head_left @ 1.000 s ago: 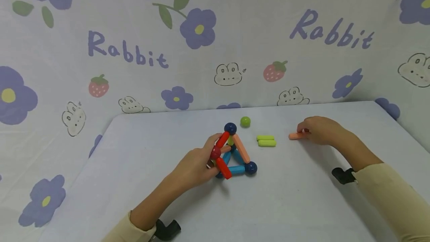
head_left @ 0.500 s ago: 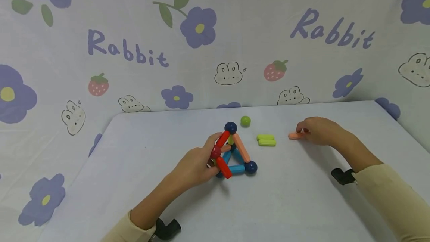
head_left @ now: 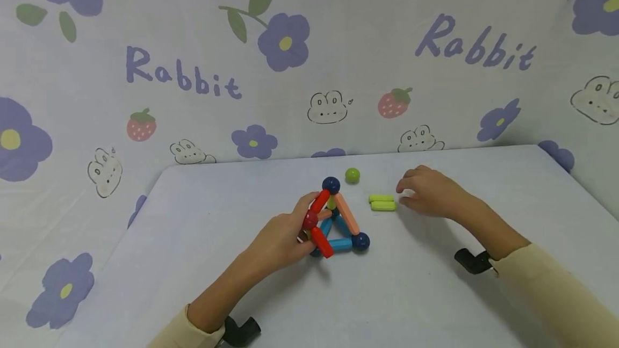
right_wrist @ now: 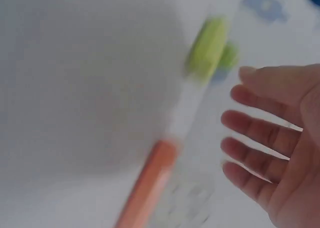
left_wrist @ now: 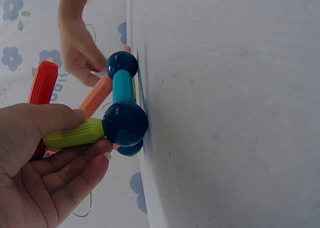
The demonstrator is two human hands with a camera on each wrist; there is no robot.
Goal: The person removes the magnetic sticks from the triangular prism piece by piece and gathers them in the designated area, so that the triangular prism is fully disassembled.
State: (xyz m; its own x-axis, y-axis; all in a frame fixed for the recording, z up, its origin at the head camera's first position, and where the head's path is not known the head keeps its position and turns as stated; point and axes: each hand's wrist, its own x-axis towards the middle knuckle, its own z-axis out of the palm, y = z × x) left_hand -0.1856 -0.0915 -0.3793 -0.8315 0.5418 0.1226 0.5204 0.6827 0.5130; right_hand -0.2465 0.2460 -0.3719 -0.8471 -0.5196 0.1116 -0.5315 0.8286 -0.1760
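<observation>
My left hand (head_left: 278,243) grips a stick-and-ball frame (head_left: 347,214) of red, orange, blue and green rods joined by dark blue balls and a red ball (head_left: 310,220). In the left wrist view, thumb and fingers pinch its yellow-green rod (left_wrist: 75,134) beside a dark blue ball (left_wrist: 125,124). One red rod (head_left: 322,242) sticks out with a free end. My right hand (head_left: 430,193) hovers with parted fingers just right of two yellow-green rods (head_left: 383,206) and holds nothing. An orange rod (right_wrist: 147,185) lies apart from it in the right wrist view; the head view hides that rod.
A green ball (head_left: 352,175) rests behind the frame, toward the back edge of the white table (head_left: 396,294). A patterned cloth (head_left: 193,31) hangs behind the table. Black wrist mounts (head_left: 242,332) sit at both sleeves.
My right hand has let go of the orange rod and moved left toward the yellow-green rods. My left hand and the frame stay in place.
</observation>
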